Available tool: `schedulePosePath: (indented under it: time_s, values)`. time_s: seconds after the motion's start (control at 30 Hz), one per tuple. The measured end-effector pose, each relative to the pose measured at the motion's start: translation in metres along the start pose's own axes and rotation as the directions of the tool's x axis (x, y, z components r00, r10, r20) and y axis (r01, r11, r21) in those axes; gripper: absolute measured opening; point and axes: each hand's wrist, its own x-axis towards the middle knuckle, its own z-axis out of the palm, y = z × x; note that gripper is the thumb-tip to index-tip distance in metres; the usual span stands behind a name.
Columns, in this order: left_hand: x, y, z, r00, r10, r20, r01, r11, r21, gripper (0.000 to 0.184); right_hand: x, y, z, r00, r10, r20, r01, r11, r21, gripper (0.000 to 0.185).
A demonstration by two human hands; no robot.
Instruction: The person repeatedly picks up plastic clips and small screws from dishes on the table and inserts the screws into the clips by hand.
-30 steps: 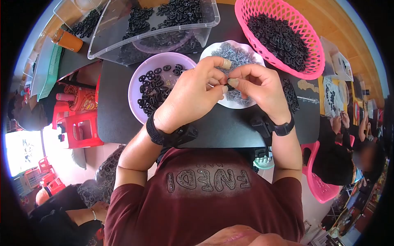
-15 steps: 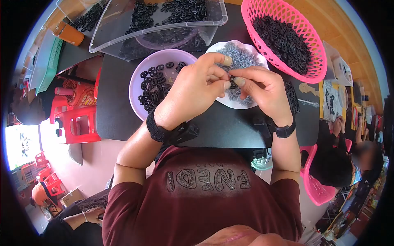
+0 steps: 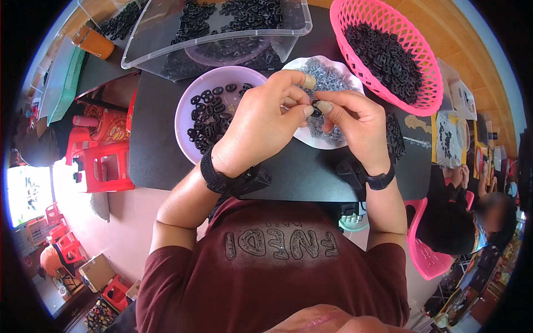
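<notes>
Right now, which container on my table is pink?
The lattice basket at the far right; the round bowl is purple, the dish white, the bin clear.

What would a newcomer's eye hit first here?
Probably the bright pink basket at upper right, heaped with black pieces. Next, the left hand and right hand at upper centre, meeting over the white dish of greyish bits around a small black piece. Then, left of the hands, the lilac bowl, also holding black pieces.
</notes>
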Motion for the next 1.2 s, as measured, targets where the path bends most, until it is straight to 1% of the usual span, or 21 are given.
schedulePosePath:
  time_s: [0.17,0.4,0.6,0.7,0.77,0.8,0.93,1.0,1.03,1.07,1.1,1.13,1.17,1.2]
  values:
    - [-0.001,0.006,0.003,0.999,-0.044,-0.022,0.043,0.997,-0.068,0.036,0.0,0.0,0.006,0.996,-0.035,-0.081,0.037,0.999,0.029,0.016]
    - [0.0,0.001,0.005,0.997,-0.061,-0.057,0.051,0.984,-0.172,0.034,-0.001,0.001,0.007,0.996,-0.01,-0.084,0.016,0.997,0.077,0.017]
    - [-0.001,-0.002,0.009,0.995,-0.058,-0.084,0.04,0.98,-0.193,0.03,-0.001,0.002,0.006,0.996,-0.007,-0.086,0.015,0.996,0.091,0.016]
    - [-0.001,-0.002,0.01,0.995,-0.027,-0.101,0.01,0.986,-0.166,0.028,-0.001,0.002,0.005,0.995,-0.038,-0.092,0.043,0.997,0.058,0.016]
    - [-0.001,0.0,0.01,0.994,-0.018,-0.104,0.003,0.99,-0.142,0.027,0.0,0.004,0.004,0.985,-0.146,-0.092,0.137,0.986,-0.097,0.018]
    - [-0.001,0.0,0.01,0.994,-0.01,-0.106,-0.003,0.993,-0.119,0.026,0.0,0.004,0.004,0.985,-0.146,-0.093,0.137,0.986,-0.097,0.018]
    - [-0.002,-0.002,0.01,0.995,-0.01,-0.098,-0.003,0.992,-0.13,0.027,0.0,0.003,0.001,0.991,-0.115,-0.064,0.111,0.992,-0.061,0.02]
    - [-0.002,-0.003,0.008,0.996,-0.037,-0.08,0.021,0.981,-0.192,0.028,0.001,0.002,0.0,0.993,-0.105,-0.055,0.101,0.993,-0.059,0.021]
    - [-0.001,-0.004,0.008,0.996,-0.037,-0.079,0.021,0.981,-0.192,0.028,0.003,0.002,-0.001,0.977,-0.213,-0.016,0.209,0.968,-0.141,0.025]
    - [0.0,-0.004,0.007,0.994,-0.037,-0.1,0.013,0.973,-0.23,0.027,0.003,0.002,-0.002,0.948,-0.316,0.033,0.315,0.924,-0.218,0.028]
    - [0.0,-0.005,0.006,0.992,-0.037,-0.121,0.004,0.964,-0.267,0.025,0.002,0.0,-0.001,0.948,-0.315,0.032,0.315,0.924,-0.218,0.028]
    - [0.0,-0.004,0.004,0.992,-0.037,-0.121,0.004,0.964,-0.266,0.025,0.0,-0.003,0.0,0.952,-0.302,0.046,0.302,0.909,-0.288,0.033]
    - [0.0,-0.002,0.002,0.992,-0.068,-0.108,0.038,0.965,-0.261,0.026,-0.001,-0.005,0.001,0.956,-0.288,0.058,0.289,0.888,-0.357,0.039]
    - [0.0,-0.002,0.001,0.99,-0.099,-0.096,0.071,0.964,-0.255,0.027,-0.002,-0.004,0.002,0.956,-0.288,0.058,0.289,0.888,-0.357,0.039]
